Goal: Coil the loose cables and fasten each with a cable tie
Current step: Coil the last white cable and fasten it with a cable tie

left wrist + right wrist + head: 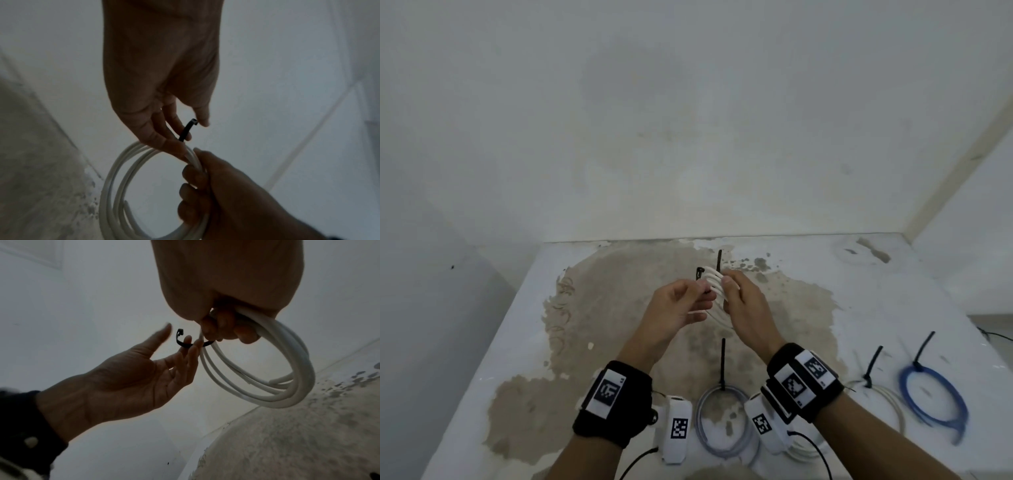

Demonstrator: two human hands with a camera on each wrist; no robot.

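Above the stained table my right hand grips a coil of white cable, its fingers curled round the bundled loops. A black cable tie is wrapped partly round the bundle; its tail sticks up behind the coil and its head curls out to the left. My left hand is open, fingers nearly straight, fingertips touching the tie just below the head. In the right wrist view the tie lies across those fingertips with the thumb apart, and the coil hangs from my right hand.
Near the front edge lie three tied coils: a grey one, a white one and a blue one, each with a black tie tail sticking up. Another white coil sits at the back right. Walls close the back and right.
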